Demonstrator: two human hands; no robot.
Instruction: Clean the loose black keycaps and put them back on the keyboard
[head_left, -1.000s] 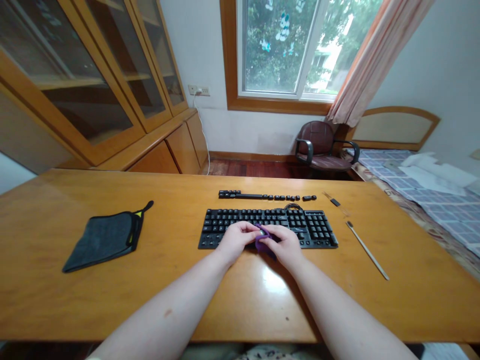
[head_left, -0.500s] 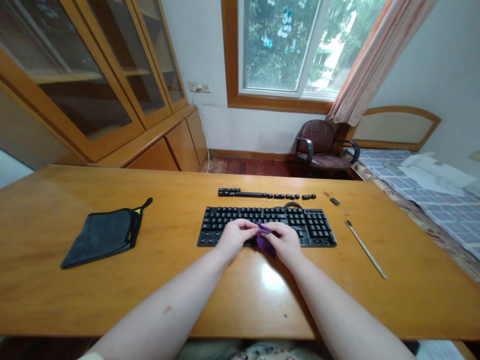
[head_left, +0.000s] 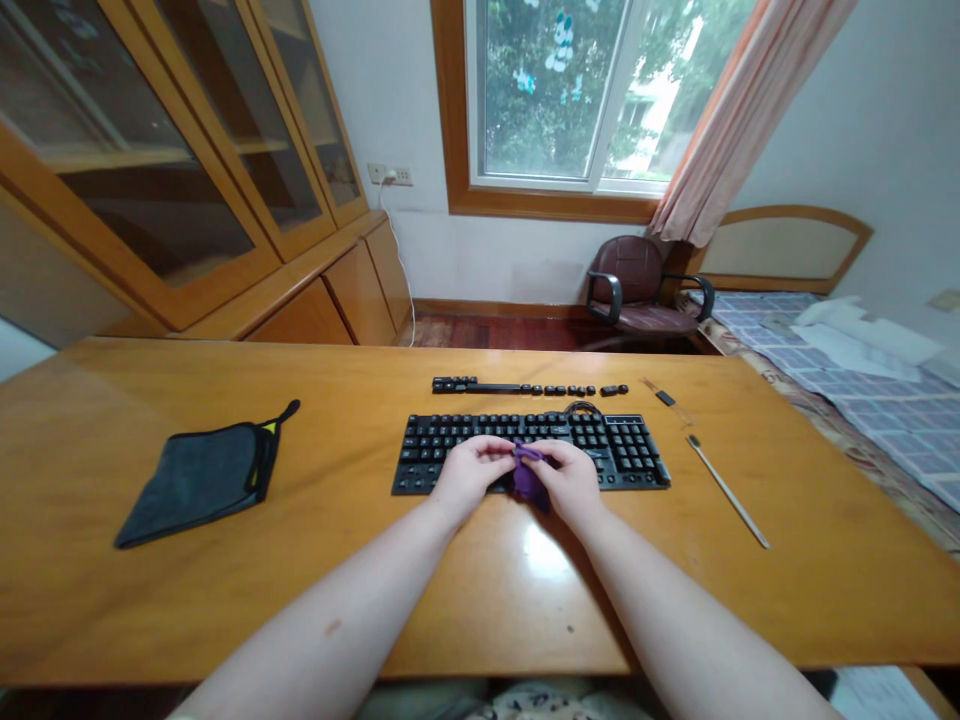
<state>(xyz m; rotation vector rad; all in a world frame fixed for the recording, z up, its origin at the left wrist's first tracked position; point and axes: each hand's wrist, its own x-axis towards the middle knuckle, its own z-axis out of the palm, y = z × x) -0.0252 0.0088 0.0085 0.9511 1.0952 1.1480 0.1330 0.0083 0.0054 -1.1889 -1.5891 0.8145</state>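
Observation:
Over the front middle of a black keyboard point(head_left: 630, 455), both hands meet with their fingertips close together. My right hand point(head_left: 571, 482) is closed on a small purple cloth point(head_left: 532, 484), which hangs down in front of the keyboard. My left hand point(head_left: 469, 475) pinches at the cloth's upper left edge; whether a small piece sits inside the folds is hidden. Behind the keyboard, a row of loose black keycaps point(head_left: 561, 390) includes a long space bar point(head_left: 498, 388). The hands cover part of the keyboard's lower rows.
A folded dark grey cloth point(head_left: 191, 475) with a loop lies at the left of the wooden table point(head_left: 337, 600). To the right are a thin stick brush point(head_left: 727, 492) and a small wire tool with a black handle point(head_left: 664, 398). A chair point(head_left: 634, 285) stands beyond.
The purple cloth has shifted between the fingertips and shows more of its upper part. Both hands stay nearly in place over the keyboard. The view has moved slightly.

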